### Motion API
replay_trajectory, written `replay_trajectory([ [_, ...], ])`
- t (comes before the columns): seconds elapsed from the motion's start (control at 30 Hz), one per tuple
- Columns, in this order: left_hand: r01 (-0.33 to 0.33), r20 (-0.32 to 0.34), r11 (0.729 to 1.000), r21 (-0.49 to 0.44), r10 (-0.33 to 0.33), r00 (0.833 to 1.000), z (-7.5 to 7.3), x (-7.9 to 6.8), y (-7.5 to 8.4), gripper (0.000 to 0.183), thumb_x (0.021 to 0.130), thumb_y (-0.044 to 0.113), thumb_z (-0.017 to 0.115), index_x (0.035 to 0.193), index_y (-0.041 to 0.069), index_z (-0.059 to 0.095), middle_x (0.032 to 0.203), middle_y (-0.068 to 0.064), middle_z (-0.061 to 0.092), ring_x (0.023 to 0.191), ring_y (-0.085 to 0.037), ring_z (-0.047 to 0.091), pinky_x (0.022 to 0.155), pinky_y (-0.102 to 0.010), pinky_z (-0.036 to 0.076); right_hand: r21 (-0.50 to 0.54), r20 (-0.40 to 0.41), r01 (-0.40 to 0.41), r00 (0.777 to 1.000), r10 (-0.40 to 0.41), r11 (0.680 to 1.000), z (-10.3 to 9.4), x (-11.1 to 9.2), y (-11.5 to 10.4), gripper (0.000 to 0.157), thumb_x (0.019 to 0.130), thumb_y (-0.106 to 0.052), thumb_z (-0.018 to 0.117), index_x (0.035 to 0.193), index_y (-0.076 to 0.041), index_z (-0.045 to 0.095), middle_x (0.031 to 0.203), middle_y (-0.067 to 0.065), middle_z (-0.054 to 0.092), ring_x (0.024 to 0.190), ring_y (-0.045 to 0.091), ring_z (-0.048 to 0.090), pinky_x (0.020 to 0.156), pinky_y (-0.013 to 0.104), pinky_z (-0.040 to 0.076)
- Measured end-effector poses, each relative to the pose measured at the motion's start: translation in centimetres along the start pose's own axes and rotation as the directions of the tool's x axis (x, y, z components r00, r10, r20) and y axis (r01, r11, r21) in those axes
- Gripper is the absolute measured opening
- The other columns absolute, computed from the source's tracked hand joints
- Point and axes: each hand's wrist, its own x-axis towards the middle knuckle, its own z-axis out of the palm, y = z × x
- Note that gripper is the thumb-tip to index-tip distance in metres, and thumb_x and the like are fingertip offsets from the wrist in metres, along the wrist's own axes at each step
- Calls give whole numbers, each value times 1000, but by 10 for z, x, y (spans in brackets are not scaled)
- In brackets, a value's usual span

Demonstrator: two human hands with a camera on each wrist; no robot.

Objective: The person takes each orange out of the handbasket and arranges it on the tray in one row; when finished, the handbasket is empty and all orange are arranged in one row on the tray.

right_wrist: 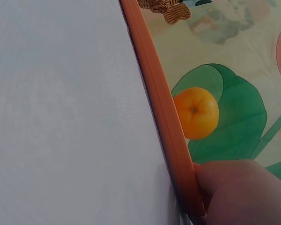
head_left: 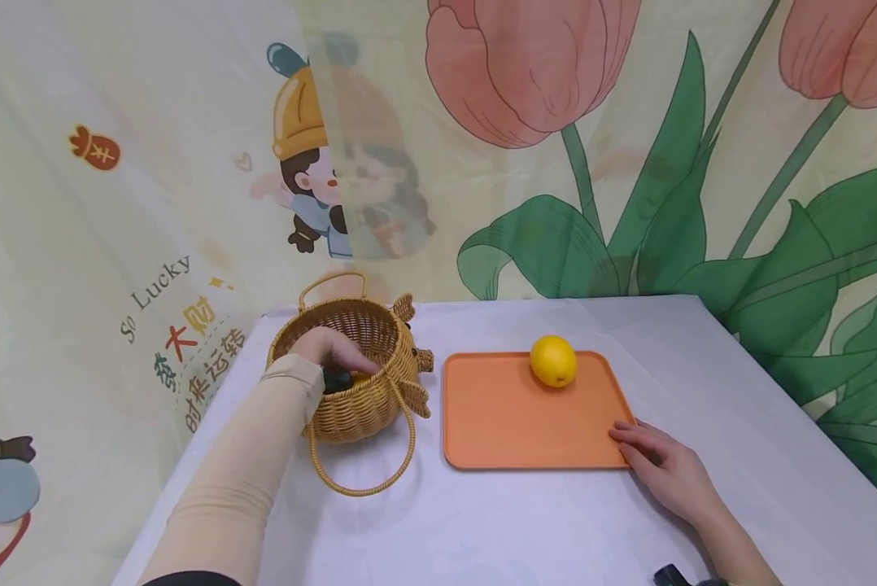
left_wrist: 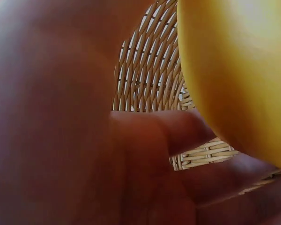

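Observation:
My left hand (head_left: 339, 350) reaches inside a wicker basket (head_left: 361, 419) shaped like an animal. In the left wrist view, its fingers (left_wrist: 145, 140) extend below and partly behind a smooth yellow fruit (left_wrist: 243, 79), whose kind does not show. The fruit hides the fingertips, so I cannot make out a grip. At the near right corner of an orange tray (head_left: 526, 423), my right hand (head_left: 669, 472) rests its fingertips on the rim. Toward the tray's far right sits a round yellow-orange fruit (head_left: 553, 361), citrus-like, with a dimple visible in the right wrist view.
One basket handle (head_left: 361, 491) droops onto the white tablecloth (head_left: 482, 529); the other (head_left: 333, 277) stands up at the back. A printed curtain (head_left: 387, 163) with tulips and cartoon figures hangs behind and left of the table. The basket stands left of the tray.

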Motion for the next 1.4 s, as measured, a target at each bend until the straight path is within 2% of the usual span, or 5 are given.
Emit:
replay_trajectory([
  [0.2,19,12,1000,-3,-19,1000,2,0,-2,73,100,50,55,150,-2,45,154,-19,42,145,-35,35,119,-47,29,-11,-14,17,1000,-17,1000,1,0,0,28,104,-22,62,127,-11,73,139,15,62,140,45,41,107,67,35],
  [0.4,-65,-110,997,-48,59,992,1,1,-3,53,93,31,65,134,-2,57,135,-17,54,130,-34,49,114,-48,37,-5,-16,21,1000,-21,1000,1,-1,-1,28,104,-22,62,126,-11,74,138,16,62,140,45,41,107,68,35],
  [0.8,-141,-395,976,-164,66,916,5,-7,0,89,85,17,73,159,0,26,152,-24,36,130,-43,46,104,-53,47,-9,8,-18,1000,18,1000,0,-1,-4,30,104,-24,62,129,-10,72,141,16,60,141,45,39,108,68,34],
  [1.1,-189,-367,959,-213,100,925,2,-2,-4,84,94,28,71,160,4,25,146,-21,40,124,-35,48,103,-46,47,5,24,-54,998,53,999,3,-3,-4,30,104,-23,62,129,-11,72,142,16,60,143,45,37,109,68,33],
  [1.4,-192,-364,953,-234,97,926,3,-2,-2,75,100,38,65,157,3,32,125,-16,47,66,-16,41,60,-25,38,-12,6,-38,999,38,999,3,-2,-4,29,104,-21,62,129,-10,72,141,16,60,142,45,38,108,68,33],
])
